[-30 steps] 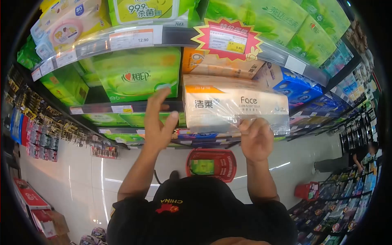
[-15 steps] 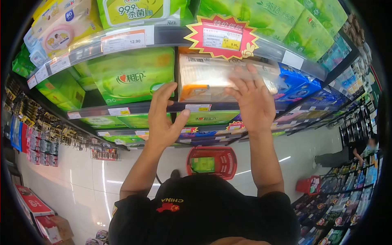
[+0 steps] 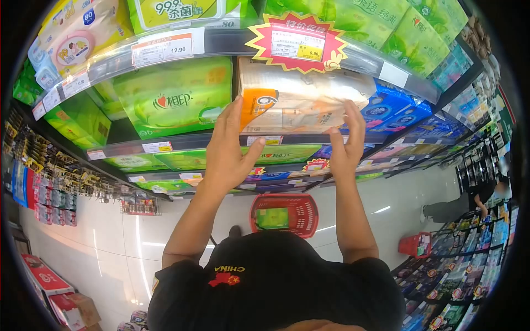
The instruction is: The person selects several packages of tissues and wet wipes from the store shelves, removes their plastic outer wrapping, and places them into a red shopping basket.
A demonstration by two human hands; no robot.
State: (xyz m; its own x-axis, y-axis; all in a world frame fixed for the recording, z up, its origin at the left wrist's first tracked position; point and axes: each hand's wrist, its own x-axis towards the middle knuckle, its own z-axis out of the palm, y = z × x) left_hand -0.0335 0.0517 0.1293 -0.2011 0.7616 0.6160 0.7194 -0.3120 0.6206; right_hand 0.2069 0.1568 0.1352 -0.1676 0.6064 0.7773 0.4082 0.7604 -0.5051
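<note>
The fingers of our left hand (image 3: 227, 157) lie close together and point up beside the left end of the peach tissue pack (image 3: 309, 105), with the thumb spread wide below its front edge. Our right hand (image 3: 346, 154) has its fingers bent near the pack's right front, the thumb held apart from them by the lower edge. Neither hand is clamped around the pack; we seem to frame it from both ends, probably because a soft, wide bundle sits squarer when steadied evenly.

The pack lies on the shelf, between the large green pack (image 3: 171, 99) and the blue packs (image 3: 400, 110). Its orange end panel and long side face us, and its front sits close to the shelf lip, above a price label (image 3: 266, 140). Likely it lies flat because that suits the low space under the upper shelf edge (image 3: 229, 48).

Further out, the red basket (image 3: 311, 216) stands on the floor below our arms, a green packet (image 3: 270, 218) inside it. Another person (image 3: 486, 193) leans toward the racks at the far right.

We cannot tell how firmly our fingertips press, or whether the right ones touch the wrap at all. The starburst sign (image 3: 298, 44) hangs over part of the pack's upper edge, its back is hidden, and glare washes out most of its print.
</note>
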